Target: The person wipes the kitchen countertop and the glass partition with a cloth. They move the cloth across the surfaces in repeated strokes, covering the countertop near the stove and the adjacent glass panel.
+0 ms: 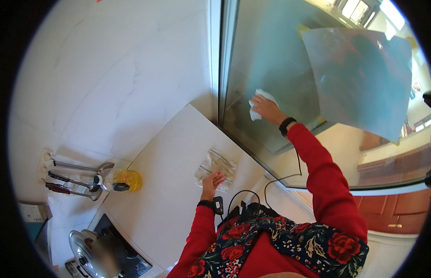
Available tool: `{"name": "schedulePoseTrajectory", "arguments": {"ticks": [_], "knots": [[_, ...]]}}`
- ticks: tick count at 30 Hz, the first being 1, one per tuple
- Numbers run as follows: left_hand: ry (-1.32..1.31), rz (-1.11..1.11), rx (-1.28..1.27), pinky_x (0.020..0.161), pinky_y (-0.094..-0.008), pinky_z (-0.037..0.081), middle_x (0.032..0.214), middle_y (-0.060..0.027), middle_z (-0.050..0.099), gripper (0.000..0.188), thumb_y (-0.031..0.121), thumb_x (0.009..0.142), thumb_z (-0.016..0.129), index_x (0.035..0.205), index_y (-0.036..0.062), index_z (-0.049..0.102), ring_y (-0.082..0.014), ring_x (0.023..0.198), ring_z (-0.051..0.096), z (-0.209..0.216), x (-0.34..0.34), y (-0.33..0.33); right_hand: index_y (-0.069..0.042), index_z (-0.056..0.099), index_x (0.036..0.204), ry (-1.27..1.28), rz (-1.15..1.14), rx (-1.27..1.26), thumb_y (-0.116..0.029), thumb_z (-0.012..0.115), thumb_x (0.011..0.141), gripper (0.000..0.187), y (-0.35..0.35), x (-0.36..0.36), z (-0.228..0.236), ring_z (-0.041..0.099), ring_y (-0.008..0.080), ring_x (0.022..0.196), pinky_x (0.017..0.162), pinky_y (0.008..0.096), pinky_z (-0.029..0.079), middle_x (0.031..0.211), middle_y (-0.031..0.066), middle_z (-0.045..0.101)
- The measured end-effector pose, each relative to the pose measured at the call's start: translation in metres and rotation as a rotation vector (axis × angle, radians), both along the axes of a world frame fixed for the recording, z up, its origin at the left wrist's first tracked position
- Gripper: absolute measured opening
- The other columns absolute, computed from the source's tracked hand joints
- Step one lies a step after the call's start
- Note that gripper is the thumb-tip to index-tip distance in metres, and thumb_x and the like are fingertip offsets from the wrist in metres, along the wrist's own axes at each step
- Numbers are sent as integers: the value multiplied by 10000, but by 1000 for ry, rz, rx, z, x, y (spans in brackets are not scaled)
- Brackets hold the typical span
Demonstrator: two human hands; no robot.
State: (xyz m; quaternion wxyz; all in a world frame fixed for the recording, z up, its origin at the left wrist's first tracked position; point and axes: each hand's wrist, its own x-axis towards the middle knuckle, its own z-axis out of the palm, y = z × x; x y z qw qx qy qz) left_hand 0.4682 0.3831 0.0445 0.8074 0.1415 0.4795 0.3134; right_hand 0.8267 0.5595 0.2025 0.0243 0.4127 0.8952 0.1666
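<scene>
My right hand point(267, 109) is stretched out against the glass pane point(252, 60), its fingers closed on a white cloth point(256, 114) that lies against the glass. Lower down, over the counter, my left hand point(212, 181) rests at the edge of a crumpled clear plastic packet point(220, 163). Its fingers are extended and close together, overlapping the packet without gripping it. What is inside the packet is hard to make out.
A bluish sheet point(359, 78) is taped to the glass. On the white counter point(155, 204) stands a bottle of yellow liquid point(133, 179), near hanging utensils point(76, 190). A lidded pan point(81, 245) sits on the stove. A black cable point(282, 178) hangs between my arms.
</scene>
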Motion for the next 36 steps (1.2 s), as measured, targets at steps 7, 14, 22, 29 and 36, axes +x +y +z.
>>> {"name": "schedulePoseTrajectory", "arguments": {"ticks": [7,14,22,29,36], "knots": [[75,7,-19,728,-289,511,1027,-117,663,389,246,839,556,1158,24,557,-216,906,655,-5,3,2,-163,613,1094,383,-201,556,-82,516,816,305,60,-36,212,448,293,1206,1059,429,298,1271,88,524],[147,28,32,685,-260,491,1006,-99,674,381,270,828,534,1125,39,587,-181,877,659,-4,6,0,-175,609,1101,340,-67,687,-75,531,808,319,25,-21,184,446,287,1208,1054,418,312,1276,80,511],[147,-4,27,677,-283,508,1055,-102,656,380,251,837,542,1163,56,557,-207,912,653,-9,5,3,-88,633,955,-163,-246,-69,-117,535,783,200,-152,56,-33,405,278,1237,1035,359,341,1217,112,524],[119,-17,21,652,-293,501,1050,-94,655,391,214,834,541,1188,47,538,-214,898,649,-13,4,7,-150,655,1005,461,-189,365,-20,509,764,310,-149,42,119,491,299,1144,994,404,375,1122,90,576],[176,-29,58,702,-283,492,1069,-82,653,386,233,832,538,1177,61,557,-194,941,639,-13,2,6,-82,615,1098,411,-244,1274,10,500,780,350,-182,59,318,483,321,1136,955,394,354,1194,139,559]]}}
